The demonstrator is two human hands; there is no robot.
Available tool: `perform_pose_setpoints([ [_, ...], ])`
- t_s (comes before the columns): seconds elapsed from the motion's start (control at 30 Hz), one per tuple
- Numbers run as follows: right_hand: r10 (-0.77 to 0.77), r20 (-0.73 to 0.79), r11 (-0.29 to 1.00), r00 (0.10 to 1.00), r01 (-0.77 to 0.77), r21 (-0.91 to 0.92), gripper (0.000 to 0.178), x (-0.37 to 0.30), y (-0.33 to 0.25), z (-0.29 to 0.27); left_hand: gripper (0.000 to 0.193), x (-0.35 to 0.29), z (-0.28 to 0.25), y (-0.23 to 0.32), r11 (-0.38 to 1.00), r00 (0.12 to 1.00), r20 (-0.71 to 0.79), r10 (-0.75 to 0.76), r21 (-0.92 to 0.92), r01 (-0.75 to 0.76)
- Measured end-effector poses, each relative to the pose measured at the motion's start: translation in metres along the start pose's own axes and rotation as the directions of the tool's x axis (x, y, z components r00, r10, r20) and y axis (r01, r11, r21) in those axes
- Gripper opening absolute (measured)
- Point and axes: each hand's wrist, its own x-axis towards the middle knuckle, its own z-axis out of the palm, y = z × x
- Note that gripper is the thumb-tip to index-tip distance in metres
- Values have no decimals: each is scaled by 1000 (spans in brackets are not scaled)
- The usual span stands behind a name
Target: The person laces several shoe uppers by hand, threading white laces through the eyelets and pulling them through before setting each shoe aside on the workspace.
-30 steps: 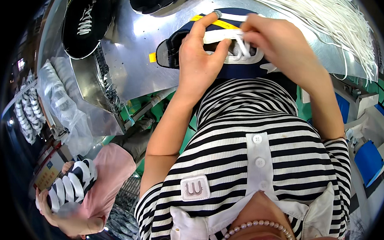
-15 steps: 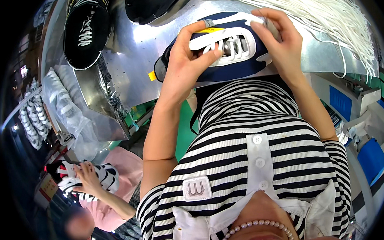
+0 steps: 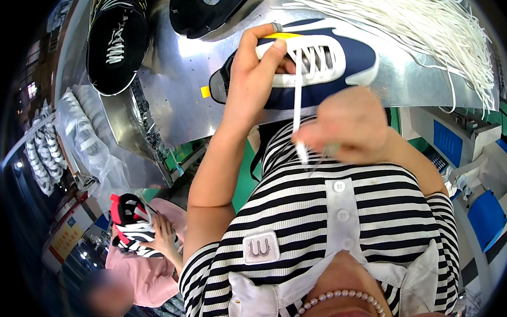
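Black shoe (image 3: 117,42) far left on the metal table (image 3: 172,94), toe end cut by the frame; a second dark shoe (image 3: 205,9) beside it, mostly cropped. Below, a co-worker in pink (image 3: 143,266) handles a striped shoe (image 3: 129,224), face blurred. Left hand (image 3: 255,75) clamps the navy shoe (image 3: 318,63) at the table's near edge, covering its heel half. White lace (image 3: 297,112) runs taut from the eyelets down to the right hand (image 3: 352,125), motion-blurred, fingers closed on the lace end. Loose white laces (image 3: 436,36) heaped right, spilling over the edge
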Motion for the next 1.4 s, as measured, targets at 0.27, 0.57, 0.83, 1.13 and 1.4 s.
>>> perform_pose_setpoints([
  [0.27,513,-95,856,853,-517,-21,17,-28,5,4,48,-15,-2,13,941,999,-8,49,335,-44],
  [0.57,856,-87,516,510,-852,90,18,-24,11,12,26,-59,3,2,586,913,136,384,729,-355],
  [0.83,773,-179,627,608,-691,360,16,-3,16,11,27,-54,-2,2,697,939,101,329,645,-313],
  [1.13,739,-207,673,641,-686,278,19,-9,15,14,28,-47,8,-1,583,937,39,347,774,-249],
  [1.4,742,-111,667,661,-745,24,15,-32,-4,6,29,-44,12,5,566,950,34,309,797,-212],
])
